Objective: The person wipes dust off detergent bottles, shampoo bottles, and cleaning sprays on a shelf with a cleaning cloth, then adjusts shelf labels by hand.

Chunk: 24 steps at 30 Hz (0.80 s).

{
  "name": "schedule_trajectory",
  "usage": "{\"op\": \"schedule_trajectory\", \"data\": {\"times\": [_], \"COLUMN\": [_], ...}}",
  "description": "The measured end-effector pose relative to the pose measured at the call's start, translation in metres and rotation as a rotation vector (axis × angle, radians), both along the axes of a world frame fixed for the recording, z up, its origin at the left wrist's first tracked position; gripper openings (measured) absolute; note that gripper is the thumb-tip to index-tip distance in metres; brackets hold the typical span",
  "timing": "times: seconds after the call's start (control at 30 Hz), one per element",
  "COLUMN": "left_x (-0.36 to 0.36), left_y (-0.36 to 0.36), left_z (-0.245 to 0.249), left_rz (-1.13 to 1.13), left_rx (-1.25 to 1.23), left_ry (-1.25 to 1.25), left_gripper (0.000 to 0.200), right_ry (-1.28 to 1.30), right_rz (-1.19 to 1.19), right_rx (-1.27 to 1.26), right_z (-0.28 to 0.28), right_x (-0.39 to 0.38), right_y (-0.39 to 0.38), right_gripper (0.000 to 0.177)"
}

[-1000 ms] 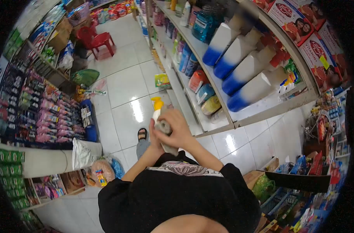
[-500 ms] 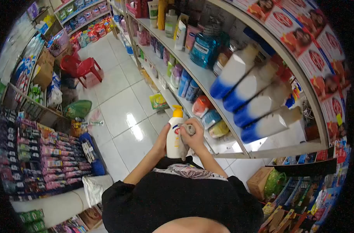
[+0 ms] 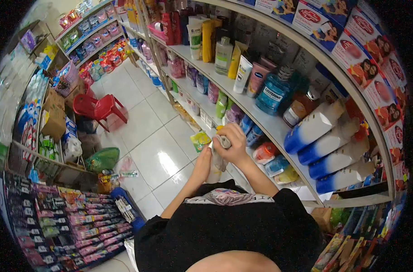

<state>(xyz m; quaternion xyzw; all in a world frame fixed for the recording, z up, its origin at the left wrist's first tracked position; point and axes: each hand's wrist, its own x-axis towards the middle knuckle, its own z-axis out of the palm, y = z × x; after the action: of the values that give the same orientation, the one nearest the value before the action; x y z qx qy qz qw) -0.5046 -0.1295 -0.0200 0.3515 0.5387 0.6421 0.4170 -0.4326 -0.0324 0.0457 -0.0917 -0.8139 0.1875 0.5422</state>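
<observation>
A pale bottle (image 3: 213,177) with a yellow top, partly hidden, is in the left hand (image 3: 202,165); a crumpled grey cloth (image 3: 225,142) bunches in the right hand (image 3: 235,144).

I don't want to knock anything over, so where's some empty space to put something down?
The floor tiles are bare between the red chair and green bag on one side and the yellow-green packet on the other. It's crowded around the blue mouthwash bottle and among the pink packets.
</observation>
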Motion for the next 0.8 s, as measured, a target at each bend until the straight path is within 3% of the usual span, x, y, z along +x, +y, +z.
{"op": "schedule_trajectory", "data": {"times": [0.27, 0.33, 0.37, 0.53, 0.6, 0.8], "left_x": [-0.038, -0.040, -0.049, -0.041, -0.039, -0.059], "left_y": [0.002, 0.000, -0.005, -0.002, 0.000, 0.010], "left_z": [0.008, -0.003, -0.006, 0.014, 0.021, 0.008], "left_rz": [-0.051, 0.042, -0.019, 0.095, -0.098, -0.024], "left_rx": [-0.051, 0.013, -0.145, -0.166, -0.260, -0.065], "left_ry": [0.074, -0.137, -0.058, 0.277, 0.406, 0.369], "left_gripper": [0.034, 0.036, 0.040, 0.033, 0.027, 0.029], "right_ry": [-0.138, -0.125, -0.160, -0.082, -0.066, -0.040], "right_rz": [0.147, 0.275, 0.294, 0.093, -0.072, 0.040], "right_rx": [0.123, 0.140, 0.169, 0.130, 0.146, 0.016], "right_z": [-0.019, -0.027, -0.031, -0.029, -0.017, -0.014], "right_x": [-0.018, -0.023, -0.023, -0.034, -0.037, -0.040], "right_y": [-0.014, -0.014, -0.011, 0.020, 0.026, 0.006], "right_gripper": [0.014, 0.014, 0.015, 0.015, 0.016, 0.015]}}
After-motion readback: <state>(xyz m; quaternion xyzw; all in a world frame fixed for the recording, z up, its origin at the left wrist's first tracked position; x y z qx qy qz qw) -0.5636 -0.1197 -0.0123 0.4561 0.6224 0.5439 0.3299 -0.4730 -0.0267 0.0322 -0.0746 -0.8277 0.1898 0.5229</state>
